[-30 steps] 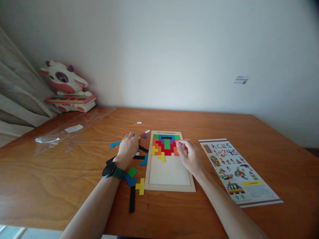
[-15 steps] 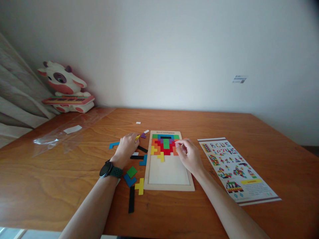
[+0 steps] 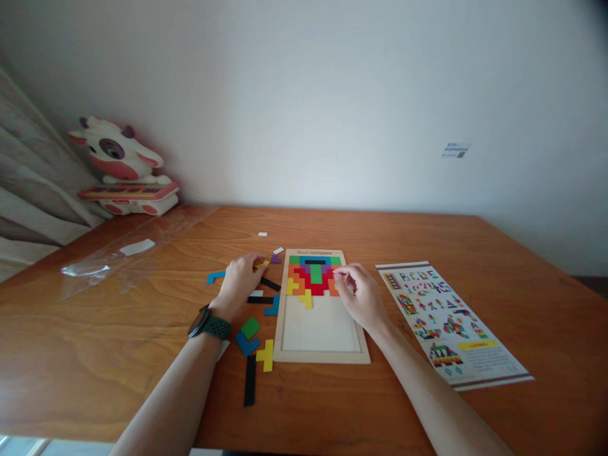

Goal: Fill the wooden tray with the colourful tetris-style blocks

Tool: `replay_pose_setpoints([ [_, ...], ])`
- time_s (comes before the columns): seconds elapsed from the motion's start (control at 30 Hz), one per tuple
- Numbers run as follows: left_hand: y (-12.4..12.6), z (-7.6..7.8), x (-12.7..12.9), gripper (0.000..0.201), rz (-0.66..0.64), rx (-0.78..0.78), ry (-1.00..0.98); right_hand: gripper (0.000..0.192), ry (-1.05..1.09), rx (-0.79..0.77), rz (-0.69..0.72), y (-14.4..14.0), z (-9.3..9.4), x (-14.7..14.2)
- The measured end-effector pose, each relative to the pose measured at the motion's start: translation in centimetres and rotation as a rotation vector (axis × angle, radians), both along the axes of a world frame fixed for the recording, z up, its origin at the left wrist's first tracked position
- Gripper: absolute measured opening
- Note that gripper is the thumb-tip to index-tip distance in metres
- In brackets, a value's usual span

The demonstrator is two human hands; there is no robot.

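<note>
Right hand [image 3: 361, 294] is pinched at the right edge of the filled rows in the puzzle tray [image 3: 320, 354], fingertips closed on what looks like an orange piece [image 3: 334, 288]; can't tell if it's seated or only half in. Left hand [image 3: 240, 280] lies curled over the loose pieces left of the tray, fingertips on a small yellow piece [image 3: 263, 262] beside the purple piece [image 3: 275, 258]; whether it actually grips it is not clear. Risks: if the orange piece goes in tilted, it may ride over its neighbours and lift the red block [image 3: 317, 286] next to it. The tray isn't held down, so a sideways push could slide it toward the pattern sheet [image 3: 451, 323]. The left wrist, wearing a watch [image 3: 202, 324], hangs just above the green piece [image 3: 250, 327] and blue piece [image 3: 247, 345], so a drag could scatter them toward the near table [image 3: 95, 354] edge.
</note>
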State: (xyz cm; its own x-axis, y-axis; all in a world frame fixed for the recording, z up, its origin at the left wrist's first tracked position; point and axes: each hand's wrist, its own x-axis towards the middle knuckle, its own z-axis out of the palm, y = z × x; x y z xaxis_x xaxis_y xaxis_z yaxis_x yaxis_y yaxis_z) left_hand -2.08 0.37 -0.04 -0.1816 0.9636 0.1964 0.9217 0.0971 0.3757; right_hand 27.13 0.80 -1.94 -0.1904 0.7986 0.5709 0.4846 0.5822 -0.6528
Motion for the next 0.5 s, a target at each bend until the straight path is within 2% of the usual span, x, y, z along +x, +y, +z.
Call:
replay_pose_setpoints([
  [0.13,0.23,-0.16,-0.41,0.025,0.012,0.028,-0.075,0.016,0.000,-0.005,0.002,0.03,-0.08,0.07],
  [0.3,0.05,-0.06,-0.27,0.027,-0.018,0.089,0.025,0.017,-0.002,-0.005,0.003,-0.06,0.09,0.09],
  [0.43,-0.15,0.13,-0.24,0.030,-0.026,0.080,0.122,0.018,-0.001,0.007,-0.010,-0.07,0.25,0.11],
  [0.5,-0.21,0.33,-0.19,0.029,-0.038,0.069,0.104,0.017,-0.004,0.010,-0.017,-0.02,0.25,0.13],
])
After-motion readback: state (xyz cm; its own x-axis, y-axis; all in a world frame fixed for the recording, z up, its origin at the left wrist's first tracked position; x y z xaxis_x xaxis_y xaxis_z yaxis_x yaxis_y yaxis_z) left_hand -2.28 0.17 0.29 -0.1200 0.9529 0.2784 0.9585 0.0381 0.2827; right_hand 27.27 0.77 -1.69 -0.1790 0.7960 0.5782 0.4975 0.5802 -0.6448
